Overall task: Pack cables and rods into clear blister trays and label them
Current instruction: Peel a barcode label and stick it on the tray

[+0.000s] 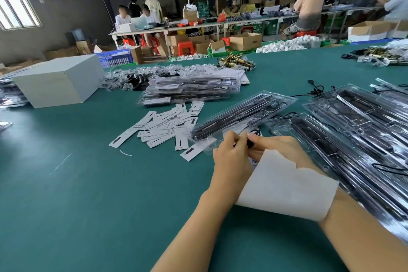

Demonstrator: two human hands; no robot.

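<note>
A clear blister tray (pixel 242 112) with black rods inside lies slantwise on the green table just beyond my hands. My left hand (pixel 229 157) and my right hand (pixel 280 148) meet at its near end, and both pinch a small black cable (pixel 251 142). A white sheet of label backing (pixel 284 187) hangs under my right hand and covers part of the wrist. White paper labels (pixel 163 128) lie scattered to the left of the tray.
A stack of filled blister trays (pixel 192 90) lies further back. More trays (pixel 357 130) pile up at the right. A white box (pixel 57 81) stands at the left, brass hardware (pixel 236 62) behind. People work at far tables.
</note>
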